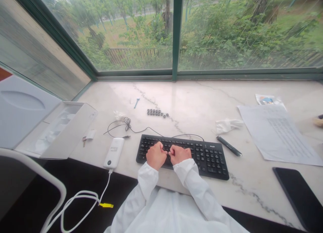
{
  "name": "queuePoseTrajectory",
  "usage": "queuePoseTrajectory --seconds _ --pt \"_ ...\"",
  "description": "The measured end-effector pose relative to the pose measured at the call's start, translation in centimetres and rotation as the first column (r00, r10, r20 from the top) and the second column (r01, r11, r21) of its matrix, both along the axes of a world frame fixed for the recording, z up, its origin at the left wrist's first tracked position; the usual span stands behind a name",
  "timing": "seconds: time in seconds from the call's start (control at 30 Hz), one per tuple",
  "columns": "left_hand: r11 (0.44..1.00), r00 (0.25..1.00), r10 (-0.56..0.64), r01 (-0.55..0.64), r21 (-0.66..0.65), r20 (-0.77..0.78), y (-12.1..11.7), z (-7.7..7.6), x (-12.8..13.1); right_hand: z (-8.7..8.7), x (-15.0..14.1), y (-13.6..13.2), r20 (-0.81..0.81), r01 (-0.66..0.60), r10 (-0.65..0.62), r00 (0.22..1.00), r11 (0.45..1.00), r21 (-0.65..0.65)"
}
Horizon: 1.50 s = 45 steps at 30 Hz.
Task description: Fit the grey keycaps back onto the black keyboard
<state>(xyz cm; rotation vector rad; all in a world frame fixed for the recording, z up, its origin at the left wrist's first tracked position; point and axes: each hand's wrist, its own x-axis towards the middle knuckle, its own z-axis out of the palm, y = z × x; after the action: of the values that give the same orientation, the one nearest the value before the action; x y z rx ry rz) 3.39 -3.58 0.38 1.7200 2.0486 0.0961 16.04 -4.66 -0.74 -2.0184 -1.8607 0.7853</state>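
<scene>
Curls left hand (156, 156) and right hand (180, 154) over the black keyboard (212, 160).

Has each grip curled inward; cannot tell how tightly, or whether around anything. Has the keyboard near the middle of the bench's (202, 105) front edge, with small dark pieces (153, 112) toward the back edge and a pen (229, 146) beside its right end.

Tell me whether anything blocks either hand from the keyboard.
Nothing visible does. The left hand and right hand are directly over the black keyboard; the white power bank and the black pen lie off to its sides, apart from both. What the hands themselves cover cannot be seen.
</scene>
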Motion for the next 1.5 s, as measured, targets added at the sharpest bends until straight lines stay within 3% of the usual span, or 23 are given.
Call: queuePoseTrajectory --seconds 0.23,0.43,0.57,0.67,0.87,1.13,1.3,1.5 --pt "0.999 1.000 -0.011 0.010 -0.042 -0.021 0.7 0.3 -0.1 -0.1 0.1 0.3 -0.019 -0.017 0.017 1.000 1.000 -0.020" --pt "0.998 0.989 -0.055 0.054 0.011 0.137 -0.1 0.4 -1.6 -0.1 1.1 -1.5 -0.127 0.005 0.013 0.992 0.990 0.144" --pt "0.991 0.995 -0.014 0.001 0.136 0.095 1.0 1.2 -2.7 -0.4 2.4 -3.4 -0.129 0.042 -0.011 0.992 0.970 0.240" --pt "0.978 1.000 -0.011 0.008 0.210 0.011 3.7 2.0 -3.2 -0.5 3.2 -3.9 -0.120 0.039 -0.005 0.993 0.959 0.280" --pt "0.943 0.983 -0.111 0.151 0.297 -0.145 11.8 2.8 -3.4 -0.4 3.5 -3.4 -0.136 0.014 0.029 0.990 0.952 0.306" --pt "0.910 0.913 -0.289 0.356 0.214 -0.287 20.6 1.4 -2.7 -0.9 3.6 -4.1 -0.155 0.041 0.011 0.988 0.943 0.330" --pt "0.904 0.892 -0.337 0.396 0.161 -0.302 23.4 0.3 -2.2 -1.0 4.2 -4.2 -0.153 0.088 -0.038 0.987 0.936 0.340" --pt "0.894 0.878 -0.370 0.425 0.140 -0.302 23.9 0.0 -1.7 -1.4 5.0 -4.0 -0.130 0.124 -0.084 0.988 0.931 0.342"
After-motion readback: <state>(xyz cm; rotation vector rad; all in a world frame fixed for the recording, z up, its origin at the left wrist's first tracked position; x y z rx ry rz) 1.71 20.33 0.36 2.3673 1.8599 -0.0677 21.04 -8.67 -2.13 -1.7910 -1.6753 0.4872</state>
